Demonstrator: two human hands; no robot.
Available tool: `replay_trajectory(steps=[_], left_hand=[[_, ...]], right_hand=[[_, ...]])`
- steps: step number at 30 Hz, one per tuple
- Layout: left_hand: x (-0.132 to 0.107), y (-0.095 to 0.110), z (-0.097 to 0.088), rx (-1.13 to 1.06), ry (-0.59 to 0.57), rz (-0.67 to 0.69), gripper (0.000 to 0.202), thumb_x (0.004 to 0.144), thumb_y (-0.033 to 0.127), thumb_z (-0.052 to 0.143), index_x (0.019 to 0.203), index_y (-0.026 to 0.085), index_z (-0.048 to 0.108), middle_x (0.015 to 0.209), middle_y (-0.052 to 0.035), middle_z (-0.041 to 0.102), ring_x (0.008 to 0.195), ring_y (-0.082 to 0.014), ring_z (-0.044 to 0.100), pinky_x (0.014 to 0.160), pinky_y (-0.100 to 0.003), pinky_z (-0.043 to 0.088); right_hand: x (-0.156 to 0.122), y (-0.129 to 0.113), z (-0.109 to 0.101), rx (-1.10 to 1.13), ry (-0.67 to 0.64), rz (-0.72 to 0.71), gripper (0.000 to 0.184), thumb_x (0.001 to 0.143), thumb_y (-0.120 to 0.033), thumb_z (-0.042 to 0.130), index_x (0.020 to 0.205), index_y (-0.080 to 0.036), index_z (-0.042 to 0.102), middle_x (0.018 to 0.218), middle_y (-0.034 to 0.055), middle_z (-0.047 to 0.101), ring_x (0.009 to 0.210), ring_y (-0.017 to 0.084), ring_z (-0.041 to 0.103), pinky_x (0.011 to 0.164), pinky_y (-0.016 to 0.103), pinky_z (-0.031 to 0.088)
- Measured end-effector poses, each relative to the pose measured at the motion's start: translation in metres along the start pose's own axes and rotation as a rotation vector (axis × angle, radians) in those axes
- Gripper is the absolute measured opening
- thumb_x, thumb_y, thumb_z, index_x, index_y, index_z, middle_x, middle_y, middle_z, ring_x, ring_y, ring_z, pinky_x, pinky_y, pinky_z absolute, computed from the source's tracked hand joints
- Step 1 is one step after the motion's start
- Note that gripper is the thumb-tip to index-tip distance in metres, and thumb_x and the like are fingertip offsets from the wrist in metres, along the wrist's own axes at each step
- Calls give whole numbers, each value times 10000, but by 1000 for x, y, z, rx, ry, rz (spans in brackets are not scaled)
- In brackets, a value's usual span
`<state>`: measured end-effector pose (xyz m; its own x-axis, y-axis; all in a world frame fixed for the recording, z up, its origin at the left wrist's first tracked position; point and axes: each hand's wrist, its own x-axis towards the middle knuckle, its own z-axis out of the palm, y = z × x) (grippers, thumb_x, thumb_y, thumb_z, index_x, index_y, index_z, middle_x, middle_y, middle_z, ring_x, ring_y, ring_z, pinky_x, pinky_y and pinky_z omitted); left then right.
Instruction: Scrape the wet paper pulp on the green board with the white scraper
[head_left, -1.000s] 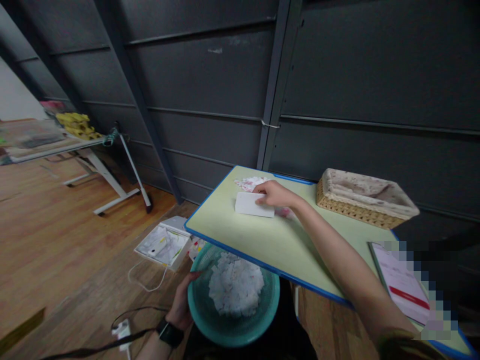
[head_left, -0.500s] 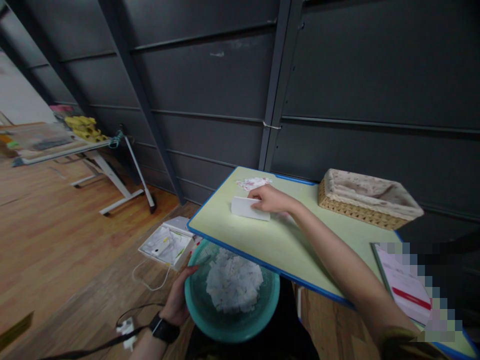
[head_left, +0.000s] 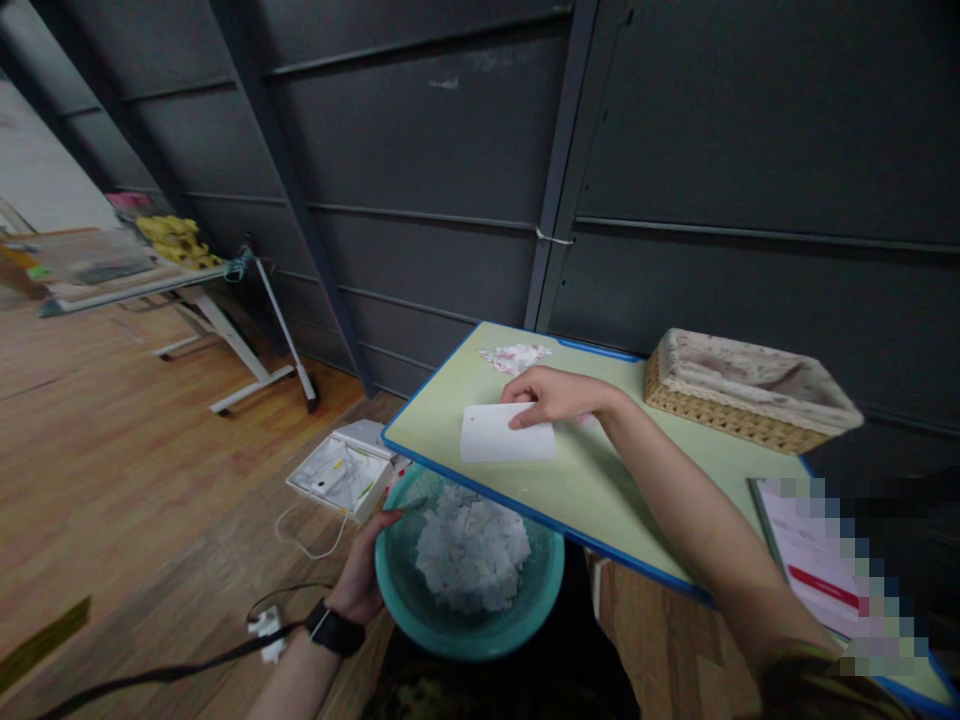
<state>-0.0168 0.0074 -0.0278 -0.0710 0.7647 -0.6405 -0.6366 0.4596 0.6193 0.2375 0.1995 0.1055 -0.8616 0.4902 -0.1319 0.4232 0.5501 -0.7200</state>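
My left hand [head_left: 364, 572], with a black watch on the wrist, grips the left rim of a teal plastic basket [head_left: 394, 598]. White paper scraps [head_left: 472, 548] are heaped inside that basket, just below the table's near edge. My right hand [head_left: 553, 392] reaches over the yellow-green table [head_left: 622, 505] and pinches the top of a white card [head_left: 499, 438]. The card is slightly curved, and its lower edge is on or just above the tabletop. Behind my right hand, a small pile of white and pinkish scraps [head_left: 516, 357] lies at the far edge.
A lined wicker basket [head_left: 735, 425] stands at the table's back right. A clipboard with papers [head_left: 814, 560] lies at the right end. On the floor at left are an opened white box [head_left: 341, 478] and a power strip [head_left: 267, 634]. A dark panelled wall [head_left: 420, 150] rises behind.
The card has come towards the table's near edge and tipped, so more of its face shows. My left hand keeps its hold on the basket rim. The view has shifted slightly.
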Motion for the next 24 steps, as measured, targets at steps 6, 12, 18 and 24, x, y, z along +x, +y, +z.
replay_trajectory(steps=[6,12,18,24], left_hand=[[-4,-4,5,5,-48,-85,203,817,226,584,931,117,712,767,-92,813,792,-274,760,804,-402,567],[-6,-11,10,45,-95,-170,252,807,223,592,990,91,706,800,-108,815,847,-300,752,816,-416,557],[-12,-12,14,52,-136,-141,246,828,195,576,991,73,714,735,-81,805,795,-281,754,821,-414,547],[-12,-12,16,3,-131,-132,305,799,160,598,1069,61,699,751,-99,810,779,-305,755,788,-428,563]], right_hand=[[-15,0,-11,-230,-78,145,168,653,-208,684,771,-152,578,693,-16,581,634,119,513,549,229,342],[-12,16,-6,-136,-264,207,233,629,-245,720,767,-168,549,667,-42,563,615,114,513,530,221,331],[7,29,13,88,-322,164,339,614,-360,778,779,-144,574,684,-34,603,634,107,536,546,212,362],[10,27,17,226,-113,27,374,647,-407,781,698,-166,501,591,-85,485,552,67,448,498,194,292]])
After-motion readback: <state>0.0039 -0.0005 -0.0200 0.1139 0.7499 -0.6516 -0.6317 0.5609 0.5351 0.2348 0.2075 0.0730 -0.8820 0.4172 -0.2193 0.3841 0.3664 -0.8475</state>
